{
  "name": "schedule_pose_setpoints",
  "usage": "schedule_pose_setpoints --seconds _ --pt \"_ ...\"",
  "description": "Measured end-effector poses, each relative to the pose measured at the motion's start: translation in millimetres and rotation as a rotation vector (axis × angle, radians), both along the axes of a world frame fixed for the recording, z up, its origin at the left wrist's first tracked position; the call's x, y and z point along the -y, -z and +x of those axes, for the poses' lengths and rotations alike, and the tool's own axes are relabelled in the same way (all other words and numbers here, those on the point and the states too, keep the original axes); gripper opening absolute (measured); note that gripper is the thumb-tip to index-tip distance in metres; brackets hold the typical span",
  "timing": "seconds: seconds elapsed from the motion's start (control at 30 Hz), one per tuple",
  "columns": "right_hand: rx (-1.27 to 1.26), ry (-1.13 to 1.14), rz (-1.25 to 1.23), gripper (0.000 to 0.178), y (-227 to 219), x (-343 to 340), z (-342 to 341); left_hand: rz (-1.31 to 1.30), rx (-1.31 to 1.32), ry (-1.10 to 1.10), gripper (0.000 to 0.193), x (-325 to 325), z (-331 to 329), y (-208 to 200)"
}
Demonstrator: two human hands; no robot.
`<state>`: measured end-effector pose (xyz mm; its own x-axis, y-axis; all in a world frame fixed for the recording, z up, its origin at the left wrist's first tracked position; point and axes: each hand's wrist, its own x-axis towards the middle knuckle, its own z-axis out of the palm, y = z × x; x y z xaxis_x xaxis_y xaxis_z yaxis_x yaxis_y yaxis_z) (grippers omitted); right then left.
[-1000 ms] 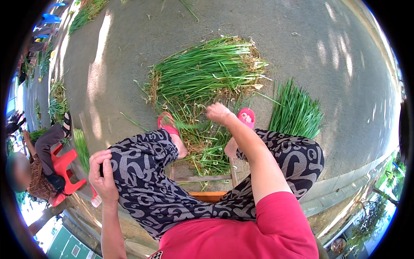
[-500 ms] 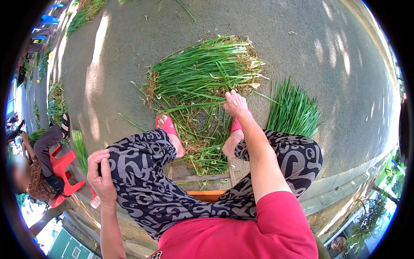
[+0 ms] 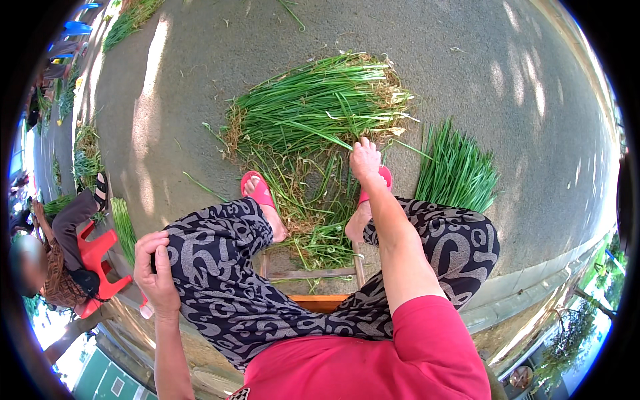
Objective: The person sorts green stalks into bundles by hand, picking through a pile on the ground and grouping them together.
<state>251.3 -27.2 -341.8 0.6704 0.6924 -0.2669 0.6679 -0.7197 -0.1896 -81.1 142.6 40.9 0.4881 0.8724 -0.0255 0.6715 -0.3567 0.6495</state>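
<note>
On the ground before me lies a large heap of green onions (image 3: 307,107), long green stalks with dry brown ends. My right hand (image 3: 365,159) is at the heap's near right edge, fingers pinched on the end of a few green onion stalks (image 3: 319,134) that slant up to the left. My left hand (image 3: 157,270) rests on my left knee, thumb apart from the fingers, holding nothing. Between my feet lies a litter of loose stalks and dry leaves (image 3: 313,213). A neater green onion bunch (image 3: 460,167) lies to the right, beside my right knee.
Under my legs shows a low wooden stool (image 3: 313,275). At the left, a person (image 3: 67,267) sits by red plastic stools (image 3: 100,260), near another green bunch (image 3: 123,227). More green piles (image 3: 133,23) lie along the far left. A low kerb (image 3: 533,280) runs at the right.
My right hand has shifted slightly, and the stalks in it now slant up over the heap instead of lying along its near edge. My left hand has stayed on the knee.
</note>
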Motion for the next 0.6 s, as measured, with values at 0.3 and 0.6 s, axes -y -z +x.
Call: schedule_pose_setpoints --seconds 0.3,0.6 --pt "-0.128 -0.474 -0.033 0.019 -4.4 -9.7 -79.8 0.004 -0.007 0.001 0.009 0.7 4.6 -2.1" --pt "-0.305 -0.920 0.283 0.007 -19.9 -8.5 -127.0 -0.009 0.006 -0.003 0.010 0.4 4.9 -1.5"
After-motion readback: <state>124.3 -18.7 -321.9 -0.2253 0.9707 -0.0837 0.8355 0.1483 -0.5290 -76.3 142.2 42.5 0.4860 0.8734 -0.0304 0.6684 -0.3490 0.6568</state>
